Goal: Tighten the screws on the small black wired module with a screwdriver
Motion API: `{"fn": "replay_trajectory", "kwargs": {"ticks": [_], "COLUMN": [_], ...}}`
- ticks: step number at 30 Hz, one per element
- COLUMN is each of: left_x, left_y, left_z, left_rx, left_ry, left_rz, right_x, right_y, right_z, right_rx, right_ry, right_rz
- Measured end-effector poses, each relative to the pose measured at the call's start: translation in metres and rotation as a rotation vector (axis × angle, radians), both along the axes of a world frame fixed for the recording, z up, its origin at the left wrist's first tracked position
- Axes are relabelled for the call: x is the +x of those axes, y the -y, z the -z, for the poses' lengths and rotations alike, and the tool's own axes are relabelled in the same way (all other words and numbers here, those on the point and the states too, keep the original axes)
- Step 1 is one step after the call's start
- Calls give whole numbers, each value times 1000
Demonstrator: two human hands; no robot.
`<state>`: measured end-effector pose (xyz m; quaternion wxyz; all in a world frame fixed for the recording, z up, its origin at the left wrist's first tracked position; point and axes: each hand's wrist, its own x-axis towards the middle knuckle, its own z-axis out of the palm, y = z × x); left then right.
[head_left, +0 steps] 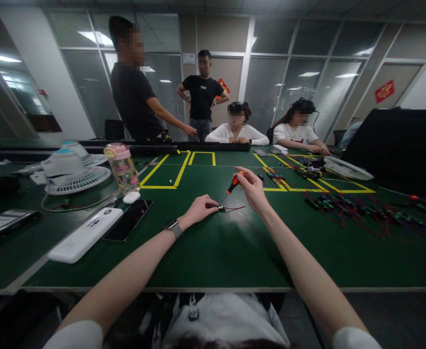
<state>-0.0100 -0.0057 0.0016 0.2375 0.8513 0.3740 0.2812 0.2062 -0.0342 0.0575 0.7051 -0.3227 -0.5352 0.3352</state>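
Observation:
My right hand [250, 188] grips an orange and black screwdriver [233, 183] by its handle, with the shaft slanting down to the left. Its tip reaches a small circuit board with wires [221, 208] on the green table. My left hand [201, 209] is closed on the left side of that board, its fingertips pinching it against the tabletop. Red and dark wires stick out to the right of the board. A watch sits on my left wrist. Whether the tip sits in a screw is too small to tell.
Several wired boards [366, 208] lie heaped at the right. Yellow tape [158, 187] marks the green table [205, 261]. At left are a white power bank [85, 235], a black phone [128, 221], a bottle [122, 167] and fans [78, 180]. Several people are across the table.

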Motion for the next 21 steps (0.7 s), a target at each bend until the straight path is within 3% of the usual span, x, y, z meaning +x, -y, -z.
{"fn": "replay_trajectory", "kwargs": {"ticks": [4,10,21], "left_x": [-1,1,0], "left_y": [3,5,2], "left_z": [-3,-7,-3], "left_rx": [1,-3,-3], "left_ry": [-10,-29,-19], "left_rz": [-4,-10,0], "right_x": [-1,-2,-1], "right_y": [0,0,2], "right_z": [-1,1,0], "right_rx": [-21,-55,-11], "right_ry": [-24,-33,0], "right_rz": [-26,65,11]}}
